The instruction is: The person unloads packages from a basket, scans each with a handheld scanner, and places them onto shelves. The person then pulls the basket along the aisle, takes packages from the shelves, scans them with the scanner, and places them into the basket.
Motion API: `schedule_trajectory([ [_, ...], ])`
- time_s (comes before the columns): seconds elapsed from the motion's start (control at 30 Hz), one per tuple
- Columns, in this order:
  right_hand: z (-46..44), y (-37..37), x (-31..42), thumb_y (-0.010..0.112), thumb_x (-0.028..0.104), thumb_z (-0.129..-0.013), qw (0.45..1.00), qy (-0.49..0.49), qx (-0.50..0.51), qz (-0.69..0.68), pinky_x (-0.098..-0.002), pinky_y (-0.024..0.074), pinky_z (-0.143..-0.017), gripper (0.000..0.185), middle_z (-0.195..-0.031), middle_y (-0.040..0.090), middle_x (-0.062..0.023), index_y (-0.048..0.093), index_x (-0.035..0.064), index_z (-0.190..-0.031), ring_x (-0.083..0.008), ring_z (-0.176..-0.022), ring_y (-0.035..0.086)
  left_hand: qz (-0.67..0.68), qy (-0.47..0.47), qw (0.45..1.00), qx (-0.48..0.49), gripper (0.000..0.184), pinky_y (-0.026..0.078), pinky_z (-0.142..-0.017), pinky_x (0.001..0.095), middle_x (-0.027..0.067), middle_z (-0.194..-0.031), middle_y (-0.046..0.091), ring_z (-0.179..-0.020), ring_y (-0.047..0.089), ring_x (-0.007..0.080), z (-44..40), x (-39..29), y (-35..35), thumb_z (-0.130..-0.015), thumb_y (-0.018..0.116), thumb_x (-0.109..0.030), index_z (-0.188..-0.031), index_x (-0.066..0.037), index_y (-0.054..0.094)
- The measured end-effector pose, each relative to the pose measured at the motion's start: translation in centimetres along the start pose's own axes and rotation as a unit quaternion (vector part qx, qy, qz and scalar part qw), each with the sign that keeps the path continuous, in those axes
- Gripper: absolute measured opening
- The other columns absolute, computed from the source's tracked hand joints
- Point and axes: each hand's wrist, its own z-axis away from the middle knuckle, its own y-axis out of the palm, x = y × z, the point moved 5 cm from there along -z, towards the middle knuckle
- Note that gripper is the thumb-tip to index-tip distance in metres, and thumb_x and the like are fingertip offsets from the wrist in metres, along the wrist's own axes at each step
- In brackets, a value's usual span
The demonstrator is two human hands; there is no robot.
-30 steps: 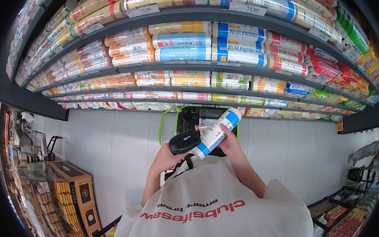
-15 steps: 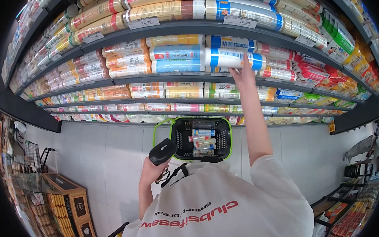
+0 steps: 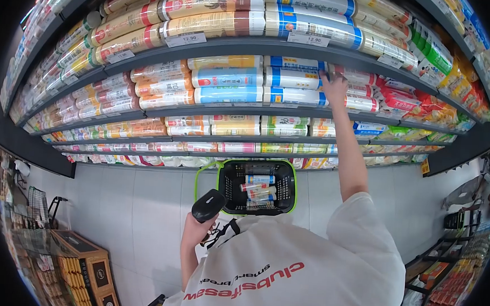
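A person [image 3: 301, 240] in a white shirt [image 3: 333, 276] stands close behind a black, green-rimmed basket [image 3: 231, 181] holding several tube-shaped packs [image 3: 260, 179]. By the basket's near left corner, the left hand [image 3: 198, 227] grips a black handheld device [image 3: 208, 205]. Beyond and above the basket, the right hand [image 3: 334, 90] reaches the right end of blue-and-white packs [image 3: 294, 78] stacked on a shelf [image 3: 202, 110]; its grip is unclear.

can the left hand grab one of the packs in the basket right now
Probably not without freeing itself: the left hand is wrapped around a black handheld device. Otherwise the way looks free, as the basket is open-topped and nearby, with the packs uncovered.
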Motion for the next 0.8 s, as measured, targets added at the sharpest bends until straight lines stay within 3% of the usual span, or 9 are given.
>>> schedule_trajectory([
  [0.07,-2.5,1.4,-2.1,0.064,0.060,-0.082,0.978,0.072,0.154,-0.119,-0.0468,0.0418,-0.099,0.077,-0.125,0.054,-0.0320,0.054,-0.0050,-0.123,-0.0460,-0.119,0.052,-0.004,0.003,1.000,0.002,0.017,0.043,-0.048,0.0246,0.0007,-0.061,0.062,-0.053,0.056,0.0065,-0.2,-0.2,0.2,-0.083,0.072,-0.016,-0.079,-0.001,0.067],
  [0.1,-2.6,1.8,-1.6,0.060,0.066,-0.082,0.980,0.059,0.166,-0.089,-0.0439,0.0448,-0.096,0.085,-0.123,0.058,-0.0312,0.051,-0.0071,-0.125,-0.0436,-0.117,0.056,-0.009,0.005,1.000,0.004,0.017,0.043,-0.048,0.0247,0.0008,-0.061,0.062,-0.053,0.056,0.0065,-0.4,-0.2,0.3,-0.083,0.072,-0.016,-0.079,-0.001,0.067],
  [0.2,0.0,1.6,-1.2,0.065,0.062,-0.081,0.992,0.049,0.003,-0.119,-0.0436,0.0443,-0.097,0.086,-0.122,0.059,-0.0287,0.047,-0.0073,-0.128,-0.0436,-0.116,0.057,-0.011,0.008,1.000,0.012,0.016,0.042,-0.049,0.0247,0.0011,-0.062,0.062,-0.053,0.055,0.0066,-1.0,0.0,0.8,-0.083,0.072,-0.015,-0.079,-0.001,0.067],
  [0.33,0.6,1.4,-2.7,0.077,0.050,-0.077,0.968,0.066,0.083,-0.229,-0.0395,0.0455,-0.096,0.086,-0.122,0.059,-0.0250,0.041,-0.0066,-0.131,-0.0328,-0.113,0.059,-0.011,-0.008,0.999,0.036,0.012,0.044,-0.050,0.0249,0.0016,-0.064,0.062,-0.054,0.056,0.0076,-1.6,0.3,1.8,-0.083,0.072,-0.011,-0.083,-0.001,0.066],
  [0.43,2.1,0.0,-1.7,0.083,0.043,-0.073,0.937,0.015,0.097,-0.336,-0.0370,0.0467,-0.095,0.084,-0.121,0.059,-0.0238,0.041,-0.0058,-0.128,-0.0294,-0.114,0.058,-0.021,-0.006,0.998,0.056,0.012,0.045,-0.052,0.0250,0.0017,-0.066,0.062,-0.055,0.056,0.0081,-1.9,-0.6,2.8,-0.083,0.073,-0.009,-0.087,-0.001,0.066],
  [0.53,1.4,0.1,-2.9,0.087,0.031,-0.067,0.951,-0.030,0.130,-0.278,-0.0375,0.0462,-0.098,0.089,-0.121,0.058,-0.0229,0.039,-0.0048,-0.132,-0.0327,-0.115,0.058,-0.027,0.002,0.998,0.065,0.014,0.046,-0.052,0.0252,0.0017,-0.067,0.062,-0.056,0.056,0.0081,-2.5,-1.2,3.0,-0.082,0.073,-0.009,-0.088,0.000,0.065],
  [0.63,-0.6,-1.4,-1.1,0.088,0.030,-0.060,0.975,-0.158,0.127,-0.094,-0.0389,0.0457,-0.101,0.095,-0.125,0.053,-0.0231,0.040,0.0010,-0.136,-0.0358,-0.116,0.057,-0.044,-0.009,0.997,0.069,0.014,0.046,-0.053,0.0251,0.0016,-0.067,0.062,-0.057,0.057,0.0081,-2.8,-1.7,3.0,-0.083,0.074,-0.010,-0.089,0.000,0.065],
  [0.73,-0.7,-1.7,1.6,0.089,0.031,-0.053,0.970,-0.105,0.216,0.024,-0.0408,0.0451,-0.102,0.099,-0.131,0.049,-0.0233,0.043,0.0076,-0.138,-0.0389,-0.119,0.054,-0.046,0.004,0.997,0.066,0.014,0.046,-0.053,0.0250,0.0016,-0.067,0.062,-0.057,0.057,0.0081,-3.1,-1.8,2.9,-0.083,0.074,-0.010,-0.088,0.000,0.065],
  [0.8,-0.5,-1.4,1.3,0.089,0.034,-0.053,0.977,-0.095,0.193,-0.012,-0.0412,0.0455,-0.101,0.095,-0.129,0.050,-0.0226,0.047,0.0073,-0.134,-0.0375,-0.117,0.056,-0.041,0.015,0.997,0.060,0.014,0.044,-0.051,0.0246,0.0011,-0.065,0.062,-0.055,0.056,0.0074,-2.9,-1.8,3.0,-0.083,0.074,-0.012,-0.087,-0.001,0.066],
])
